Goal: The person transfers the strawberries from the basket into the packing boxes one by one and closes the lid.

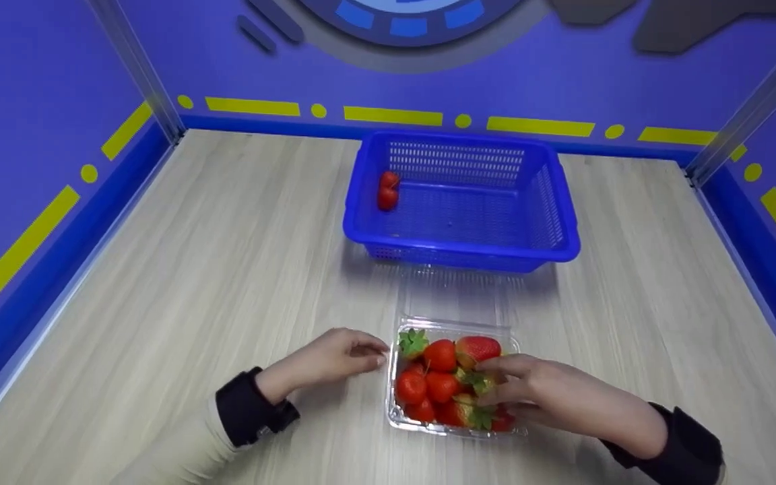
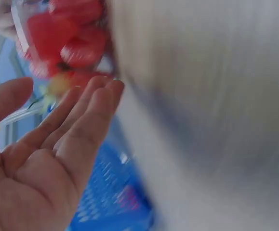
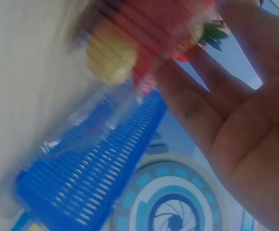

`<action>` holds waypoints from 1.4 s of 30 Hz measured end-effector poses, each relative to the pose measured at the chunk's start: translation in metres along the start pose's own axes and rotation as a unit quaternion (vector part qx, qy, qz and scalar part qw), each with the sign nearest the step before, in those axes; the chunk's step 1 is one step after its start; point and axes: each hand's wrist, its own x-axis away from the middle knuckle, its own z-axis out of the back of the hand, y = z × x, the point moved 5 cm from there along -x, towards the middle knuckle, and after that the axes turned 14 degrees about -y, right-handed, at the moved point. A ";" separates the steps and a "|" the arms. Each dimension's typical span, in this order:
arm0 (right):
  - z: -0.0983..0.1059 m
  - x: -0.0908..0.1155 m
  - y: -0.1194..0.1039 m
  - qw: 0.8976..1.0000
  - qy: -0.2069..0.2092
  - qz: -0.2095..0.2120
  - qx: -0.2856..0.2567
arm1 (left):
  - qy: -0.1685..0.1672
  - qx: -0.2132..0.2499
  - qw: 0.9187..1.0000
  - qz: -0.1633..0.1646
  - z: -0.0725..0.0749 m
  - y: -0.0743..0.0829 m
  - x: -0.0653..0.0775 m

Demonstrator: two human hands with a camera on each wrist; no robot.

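A clear plastic clamshell box (image 1: 392, 404) lies on the table with its lid folded back. Inside are large strawberries (image 1: 478, 348) with green leafy caps, and several round red fruits (image 1: 411, 386), some with thin stems. My left hand (image 1: 334, 357) is beside the box's left wall, fingers loosely extended and holding nothing; its palm (image 2: 38, 178) shows in the left wrist view. My right hand (image 1: 537, 392) reaches over the box's right edge, its relaxed fingers at the strawberries on that side. In the right wrist view, its fingers (image 3: 190, 103) are spread near the blurred box.
Behind the box stands a blue perforated basket (image 1: 462, 248), with two round red fruits (image 1: 388, 197) at its left end. The lid (image 1: 455, 300) lies between box and basket. Blue panels (image 1: 388, 87) with yellow marks wall the table's back and sides.
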 end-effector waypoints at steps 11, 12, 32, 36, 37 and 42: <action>0.149 -0.004 0.010 0.983 0.138 0.073 0.095 | 0.176 -0.074 0.981 -0.030 0.150 0.118 0.047; 0.167 -0.008 0.012 0.983 0.145 0.068 0.093 | 0.192 -0.082 0.978 -0.030 0.163 0.128 0.045; 0.231 -0.177 0.164 0.984 0.056 -0.156 -0.070 | 0.205 -0.150 0.951 0.179 0.245 0.057 -0.098; 0.196 -0.206 0.179 0.983 0.016 -0.161 -0.083 | 0.195 -0.072 0.955 0.211 0.230 0.033 -0.110; 0.187 -0.213 0.180 0.982 0.005 -0.163 -0.092 | 0.192 -0.054 0.956 0.217 0.226 0.027 -0.112; 0.154 -0.241 0.179 0.981 -0.041 -0.168 -0.083 | 0.189 -0.027 0.952 0.239 0.217 0.014 -0.116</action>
